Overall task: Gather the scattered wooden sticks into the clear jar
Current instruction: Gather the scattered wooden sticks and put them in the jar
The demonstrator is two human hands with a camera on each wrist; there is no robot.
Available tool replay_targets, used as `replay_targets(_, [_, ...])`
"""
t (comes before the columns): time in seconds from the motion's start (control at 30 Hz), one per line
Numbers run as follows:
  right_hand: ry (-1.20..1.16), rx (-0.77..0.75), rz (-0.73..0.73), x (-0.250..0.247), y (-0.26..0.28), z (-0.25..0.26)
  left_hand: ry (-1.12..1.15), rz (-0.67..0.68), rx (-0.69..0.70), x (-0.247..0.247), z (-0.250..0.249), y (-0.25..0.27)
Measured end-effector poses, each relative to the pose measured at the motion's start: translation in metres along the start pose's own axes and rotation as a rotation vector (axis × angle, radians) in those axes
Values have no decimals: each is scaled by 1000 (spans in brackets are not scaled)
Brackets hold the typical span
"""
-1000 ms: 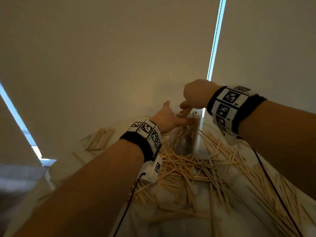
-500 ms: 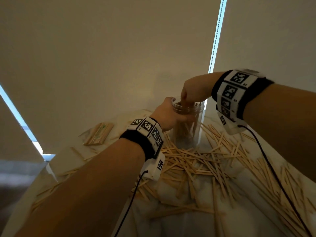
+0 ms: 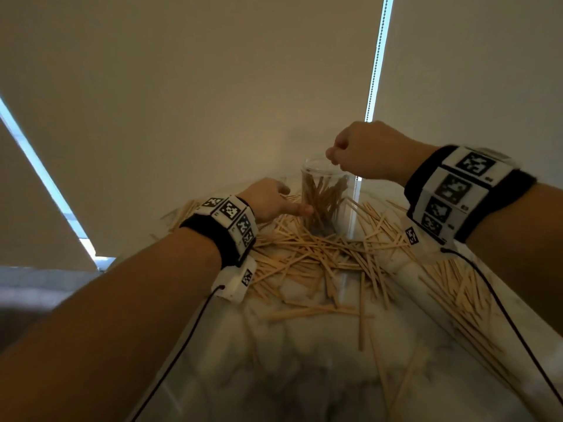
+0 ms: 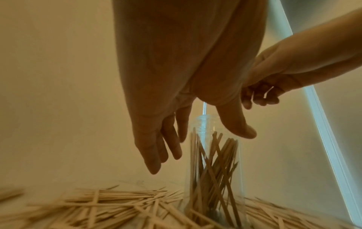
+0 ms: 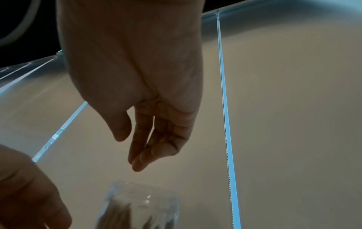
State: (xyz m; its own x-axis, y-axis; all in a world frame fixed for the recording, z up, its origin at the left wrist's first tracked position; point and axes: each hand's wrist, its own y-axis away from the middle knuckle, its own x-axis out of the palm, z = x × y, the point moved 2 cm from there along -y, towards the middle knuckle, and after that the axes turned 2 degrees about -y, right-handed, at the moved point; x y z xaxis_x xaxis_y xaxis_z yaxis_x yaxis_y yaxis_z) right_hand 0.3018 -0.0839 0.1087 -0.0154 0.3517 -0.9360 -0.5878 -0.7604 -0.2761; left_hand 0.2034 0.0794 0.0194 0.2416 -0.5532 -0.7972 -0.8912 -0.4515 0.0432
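Marble top: white stone with grey veins, the table [image 3: 304,360] carries everything; its near part lies in front of the jar.
Jar: clear jar [image 3: 324,196] stands upright at the far middle of the table, part filled with wooden sticks leaning inside it.
Sticks: scattered wooden sticks [image 3: 307,257] lie in a thick heap around the jar's foot, in front of it and spreading off to its right (more lie thinly to its left).
Left hand: left hand [image 3: 269,201] hangs just left of the jar, fingers straight and loose, thumb out toward the glass; it holds nothing, and whether the thumb touches the glass I cannot tell.
Right hand: right hand [image 3: 365,150] hovers above the jar's mouth, fingers loosely bent together and pointing down, nothing in them.
Room: plain beige roller blinds [image 3: 213,86] rise behind the jar, with thin strips of daylight between them.
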Motion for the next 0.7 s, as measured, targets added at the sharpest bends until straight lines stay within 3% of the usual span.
replay_targets(0.07, [4, 2, 58, 6, 31, 5, -90, 21, -12, -7, 8, 27])
replay_targets(0.2, [109, 63, 416, 33, 90, 11, -361, 61, -100, -20, 44, 77])
replay_targets(0.4, [398, 296, 630, 71, 118, -19, -652, 137, -359, -46, 113, 121])
replay_targets(0.5, [379, 303, 649, 85, 119, -21, -653, 189, -369, -40, 128, 133])
replay_targets(0.7, [292, 249, 598, 93, 109, -12, -519, 121, -165, -5, 103, 123])
